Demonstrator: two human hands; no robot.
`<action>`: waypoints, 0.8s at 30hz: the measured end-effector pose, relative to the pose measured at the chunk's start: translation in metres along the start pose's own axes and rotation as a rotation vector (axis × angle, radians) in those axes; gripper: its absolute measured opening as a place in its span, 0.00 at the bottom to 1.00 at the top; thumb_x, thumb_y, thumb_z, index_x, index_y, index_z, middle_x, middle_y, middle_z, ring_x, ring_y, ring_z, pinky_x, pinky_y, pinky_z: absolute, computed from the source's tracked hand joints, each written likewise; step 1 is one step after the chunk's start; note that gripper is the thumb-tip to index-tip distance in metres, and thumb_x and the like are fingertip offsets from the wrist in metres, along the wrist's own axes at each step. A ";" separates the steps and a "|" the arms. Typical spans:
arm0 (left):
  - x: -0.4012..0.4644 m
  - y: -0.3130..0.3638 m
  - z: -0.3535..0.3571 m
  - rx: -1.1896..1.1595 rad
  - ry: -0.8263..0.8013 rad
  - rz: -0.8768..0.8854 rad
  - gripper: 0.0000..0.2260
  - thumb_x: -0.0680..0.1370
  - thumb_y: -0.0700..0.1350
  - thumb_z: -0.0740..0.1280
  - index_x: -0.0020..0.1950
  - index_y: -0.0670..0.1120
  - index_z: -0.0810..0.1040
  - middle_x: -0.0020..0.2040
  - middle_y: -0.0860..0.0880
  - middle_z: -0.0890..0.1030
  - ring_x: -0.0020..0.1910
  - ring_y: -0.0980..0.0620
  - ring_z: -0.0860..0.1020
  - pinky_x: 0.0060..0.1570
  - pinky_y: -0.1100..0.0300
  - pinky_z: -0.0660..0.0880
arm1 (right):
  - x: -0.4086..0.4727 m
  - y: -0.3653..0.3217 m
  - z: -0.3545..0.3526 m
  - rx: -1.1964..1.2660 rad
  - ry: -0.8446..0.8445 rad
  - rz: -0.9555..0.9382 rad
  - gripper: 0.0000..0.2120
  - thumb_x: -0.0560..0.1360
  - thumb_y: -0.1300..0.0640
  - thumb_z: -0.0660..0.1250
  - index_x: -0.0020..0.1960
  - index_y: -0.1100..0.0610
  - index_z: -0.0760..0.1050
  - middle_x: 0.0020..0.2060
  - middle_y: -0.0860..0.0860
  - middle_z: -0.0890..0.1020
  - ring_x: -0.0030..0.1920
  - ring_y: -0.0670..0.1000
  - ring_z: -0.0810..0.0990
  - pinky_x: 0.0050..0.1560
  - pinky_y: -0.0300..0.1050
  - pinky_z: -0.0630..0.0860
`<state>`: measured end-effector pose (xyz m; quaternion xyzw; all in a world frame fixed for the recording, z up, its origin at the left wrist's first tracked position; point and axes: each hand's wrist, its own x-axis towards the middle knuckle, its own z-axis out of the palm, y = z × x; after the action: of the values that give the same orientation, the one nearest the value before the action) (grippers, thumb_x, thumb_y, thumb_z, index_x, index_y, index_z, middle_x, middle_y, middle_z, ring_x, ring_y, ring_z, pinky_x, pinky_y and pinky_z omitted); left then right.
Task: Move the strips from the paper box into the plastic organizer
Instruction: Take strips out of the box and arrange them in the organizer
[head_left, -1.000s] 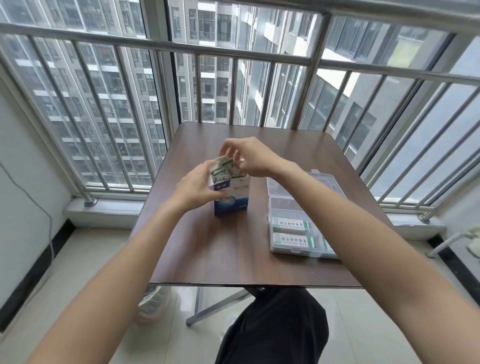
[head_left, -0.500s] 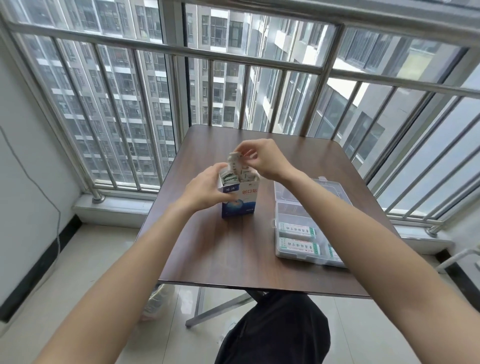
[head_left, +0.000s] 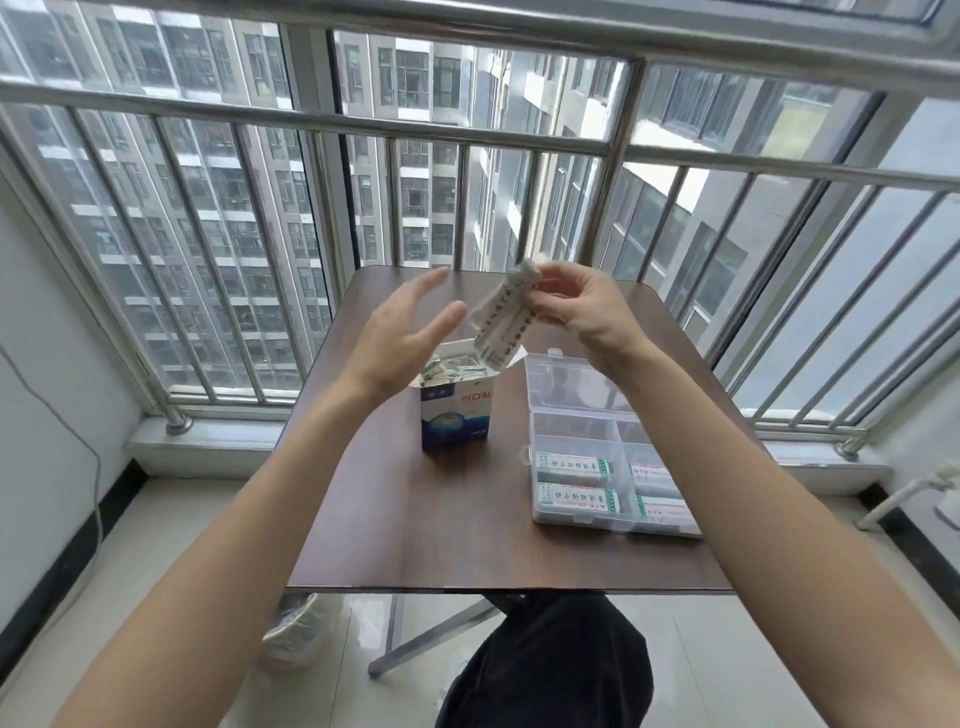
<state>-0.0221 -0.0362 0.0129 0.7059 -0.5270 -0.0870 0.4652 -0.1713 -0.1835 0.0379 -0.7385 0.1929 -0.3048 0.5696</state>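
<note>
Left hand (head_left: 402, 332) has let go of the paper box (head_left: 456, 415) it gripped half a second ago and now hangs just above the box's left edge, left of centre in the frame, fingers straight and spread, holding nothing. Earlier the right hand (head_left: 576, 306) was down at the box mouth; now it is raised above and to the right of the box, thumb and fingertips pinching the upper end of a bundle of strips (head_left: 501, 317) that slants down toward the open top, its lower end just over the raised flap.

More strips (head_left: 454, 370) remain packed inside the box, white with green print too small to read. The box stands upright on the brown table (head_left: 441, 535), white above and blue below, with red characters 创口贴 on its front.

To the right, near the table's right edge, lies the plastic organizer (head_left: 571, 421), clear, its lid folded back. Its far compartments look bare, and the near ones hold stacked strips (head_left: 574, 463), white with green ends and a line of dark print that cannot be read. The box and organizer stand apart.
</note>
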 end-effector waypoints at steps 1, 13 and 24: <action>0.001 0.013 0.002 -0.042 -0.084 -0.014 0.24 0.79 0.52 0.61 0.73 0.45 0.63 0.70 0.48 0.69 0.68 0.53 0.68 0.66 0.55 0.66 | -0.006 0.001 -0.002 0.008 -0.013 0.007 0.07 0.74 0.68 0.66 0.49 0.59 0.78 0.43 0.51 0.82 0.46 0.49 0.79 0.53 0.44 0.77; -0.006 0.042 0.107 -0.594 -0.522 -0.275 0.11 0.77 0.36 0.65 0.60 0.38 0.76 0.48 0.43 0.83 0.40 0.52 0.83 0.45 0.59 0.80 | -0.085 0.041 -0.066 -0.066 0.176 0.120 0.19 0.71 0.62 0.73 0.60 0.60 0.75 0.44 0.56 0.81 0.41 0.48 0.80 0.40 0.37 0.77; -0.008 0.038 0.153 -0.453 -0.632 -0.321 0.07 0.76 0.44 0.67 0.52 0.43 0.78 0.40 0.49 0.83 0.37 0.57 0.81 0.38 0.64 0.78 | -0.114 0.070 -0.094 -0.176 0.211 0.225 0.16 0.70 0.64 0.74 0.56 0.58 0.76 0.33 0.54 0.82 0.32 0.48 0.78 0.33 0.39 0.74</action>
<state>-0.1448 -0.1165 -0.0461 0.5975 -0.4947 -0.4842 0.4048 -0.3140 -0.1992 -0.0397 -0.7232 0.3591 -0.2969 0.5097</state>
